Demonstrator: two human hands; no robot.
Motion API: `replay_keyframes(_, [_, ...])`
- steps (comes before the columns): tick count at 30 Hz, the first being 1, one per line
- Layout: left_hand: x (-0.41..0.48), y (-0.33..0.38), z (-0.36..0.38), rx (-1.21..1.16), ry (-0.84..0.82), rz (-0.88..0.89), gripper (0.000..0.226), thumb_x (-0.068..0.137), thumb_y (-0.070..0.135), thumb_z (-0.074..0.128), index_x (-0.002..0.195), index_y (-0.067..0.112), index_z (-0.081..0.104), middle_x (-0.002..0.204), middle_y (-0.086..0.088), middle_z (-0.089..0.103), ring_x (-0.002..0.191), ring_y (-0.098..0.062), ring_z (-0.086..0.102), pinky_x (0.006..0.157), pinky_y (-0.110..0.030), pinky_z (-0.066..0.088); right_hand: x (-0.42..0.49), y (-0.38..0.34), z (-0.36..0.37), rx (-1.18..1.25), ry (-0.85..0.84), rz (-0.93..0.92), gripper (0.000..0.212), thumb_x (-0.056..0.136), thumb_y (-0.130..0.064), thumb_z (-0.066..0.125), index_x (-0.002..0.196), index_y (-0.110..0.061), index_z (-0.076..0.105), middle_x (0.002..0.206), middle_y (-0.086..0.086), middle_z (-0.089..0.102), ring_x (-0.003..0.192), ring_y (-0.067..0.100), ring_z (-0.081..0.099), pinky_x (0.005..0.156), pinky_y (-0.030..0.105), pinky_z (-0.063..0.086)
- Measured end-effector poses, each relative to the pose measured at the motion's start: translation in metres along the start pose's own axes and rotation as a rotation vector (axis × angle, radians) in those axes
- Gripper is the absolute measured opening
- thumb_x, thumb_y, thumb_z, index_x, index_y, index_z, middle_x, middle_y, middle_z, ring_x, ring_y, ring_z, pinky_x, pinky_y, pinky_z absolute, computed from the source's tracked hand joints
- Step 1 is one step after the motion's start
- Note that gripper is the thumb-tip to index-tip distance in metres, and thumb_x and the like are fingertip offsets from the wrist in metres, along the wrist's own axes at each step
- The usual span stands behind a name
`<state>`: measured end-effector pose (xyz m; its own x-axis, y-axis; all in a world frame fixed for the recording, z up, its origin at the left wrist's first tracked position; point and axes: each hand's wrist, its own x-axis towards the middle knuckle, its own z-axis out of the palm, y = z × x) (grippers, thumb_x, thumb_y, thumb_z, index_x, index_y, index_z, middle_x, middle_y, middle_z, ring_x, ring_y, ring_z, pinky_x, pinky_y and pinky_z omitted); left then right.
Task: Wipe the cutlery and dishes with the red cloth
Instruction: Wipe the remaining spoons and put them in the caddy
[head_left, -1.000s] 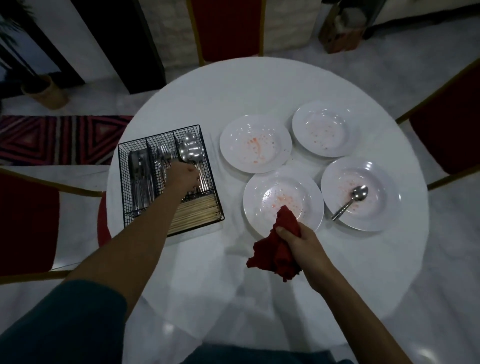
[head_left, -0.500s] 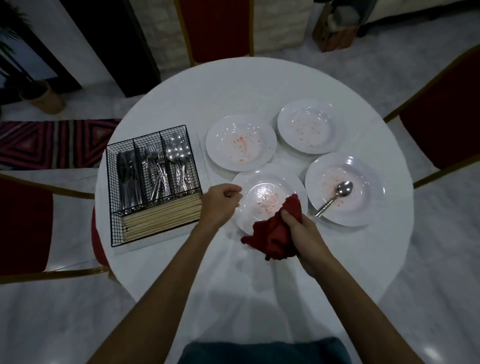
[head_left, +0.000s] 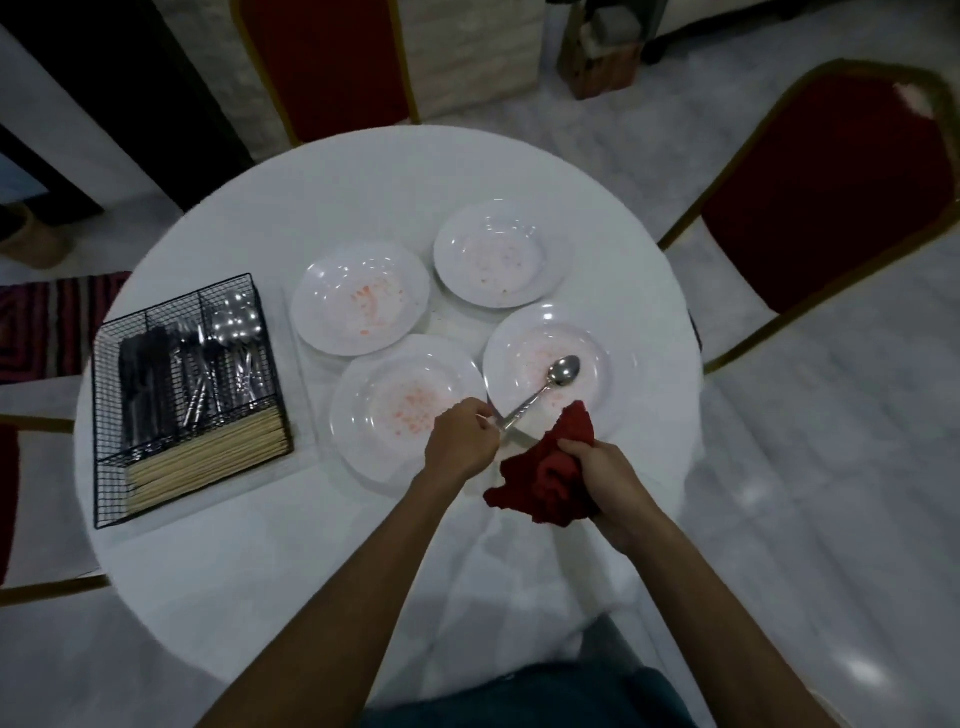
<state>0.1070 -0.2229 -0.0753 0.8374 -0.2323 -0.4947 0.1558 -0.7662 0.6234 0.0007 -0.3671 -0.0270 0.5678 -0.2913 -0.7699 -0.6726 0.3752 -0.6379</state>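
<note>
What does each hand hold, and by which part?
The left hand pinches the spoon by its handle end; the right hand grips the bunched red cloth.

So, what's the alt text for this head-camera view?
A person's left hand pinches the handle of a spoon lying in a stained white plate, while the right hand grips a red cloth. Three more stained plates and a wire cutlery basket sit on the round white table.

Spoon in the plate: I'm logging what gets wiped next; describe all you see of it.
The spoon is shiny silver-looking metal, with an oval bowl and slim handle. Its bowl lies over the red-stained white plate; the handle slants toward the person, its end pinched by the left hand. The red cloth is close beside it.
</note>
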Motion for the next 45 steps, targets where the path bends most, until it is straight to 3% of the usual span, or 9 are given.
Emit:
replay_keyframes(4, [0.011,0.019,0.035,0.271,0.051,-0.04,0.032,0.097,0.04,0.054,0.115,0.014,0.055,0.11,-0.008,0.064,0.099,-0.029,0.063,0.085,-0.04,0.053,0.0,-0.001,-0.042,0.063,0.037,0.026,0.023,0.104,-0.018,0.051,0.107,-0.001,0.067,0.08,0.015,0.075,0.064,0.029,0.074,0.05,0.039,0.057])
replay_keyframes(10, [0.019,0.031,0.049,0.342,0.102,-0.106,0.031,0.093,0.041,0.059,0.108,0.016,0.05,0.102,-0.009,0.066,0.095,-0.032,0.066,0.084,-0.039,0.053,0.008,0.002,-0.084,0.08,0.02,0.041,0.026,0.104,-0.022,0.053,0.118,-0.006,0.067,0.104,0.021,0.076,0.092,0.041,0.074,0.074,0.059,0.061])
replay_keyframes(15, [0.017,0.024,0.055,0.147,0.05,-0.173,0.032,0.081,0.052,0.063,0.096,0.027,0.051,0.093,0.0,0.068,0.085,-0.022,0.067,0.085,-0.042,0.056,0.011,-0.002,-0.098,0.085,-0.046,0.051,0.029,0.102,-0.024,0.059,0.12,-0.004,0.068,0.103,0.017,0.078,0.087,0.033,0.077,0.062,0.039,0.061])
replay_keyframes(18, [0.008,0.026,0.06,0.131,0.049,-0.164,0.037,0.08,0.056,0.068,0.097,0.026,0.056,0.093,0.003,0.068,0.088,-0.021,0.067,0.084,-0.039,0.055,0.009,-0.009,-0.099,0.12,-0.111,0.075,0.034,0.103,-0.035,0.056,0.12,-0.007,0.066,0.104,0.015,0.078,0.09,0.033,0.077,0.067,0.043,0.062])
replay_keyframes(21, [0.002,0.03,0.067,0.097,0.067,-0.107,0.021,0.081,0.036,0.076,0.094,0.023,0.066,0.089,0.004,0.071,0.085,-0.02,0.069,0.082,-0.04,0.059,0.01,-0.016,-0.101,0.109,-0.193,0.122,0.043,0.103,-0.046,0.053,0.121,-0.01,0.067,0.11,0.015,0.077,0.097,0.032,0.076,0.075,0.045,0.062])
replay_keyframes(29, [-0.035,0.046,0.048,-0.517,-0.04,-0.193,0.015,0.092,0.017,0.073,0.104,0.008,0.074,0.087,-0.007,0.074,0.069,-0.012,0.066,0.061,-0.021,0.054,0.025,-0.028,-0.116,0.325,-0.215,0.087,0.042,0.105,-0.039,0.049,0.127,-0.007,0.066,0.119,0.019,0.073,0.112,0.035,0.07,0.096,0.051,0.056])
replay_keyframes(33, [-0.062,0.069,0.042,-0.611,-0.071,-0.141,0.012,0.096,0.019,0.067,0.098,0.007,0.072,0.085,-0.004,0.079,0.069,-0.011,0.072,0.065,-0.024,0.055,0.033,-0.036,-0.114,0.428,-0.221,0.078,0.041,0.109,-0.031,0.045,0.128,0.003,0.059,0.112,0.025,0.073,0.098,0.035,0.075,0.082,0.052,0.062])
replay_keyframes(40, [-0.095,0.095,0.052,-0.422,-0.167,-0.046,0.012,0.098,0.019,0.061,0.098,0.012,0.069,0.084,0.001,0.08,0.069,-0.014,0.073,0.066,-0.024,0.052,0.026,-0.044,-0.076,0.423,-0.307,-0.045,0.032,0.108,-0.022,0.045,0.123,0.002,0.06,0.115,0.023,0.073,0.109,0.033,0.07,0.097,0.044,0.053])
replay_keyframes(45, [-0.112,0.092,0.049,-0.334,-0.162,-0.019,0.015,0.098,0.022,0.062,0.097,0.013,0.074,0.084,0.002,0.08,0.064,-0.008,0.069,0.062,-0.018,0.049,0.023,-0.046,-0.065,0.428,-0.205,-0.157,0.028,0.106,-0.021,0.051,0.115,0.002,0.064,0.084,0.011,0.071,0.075,0.018,0.071,0.074,0.033,0.056])
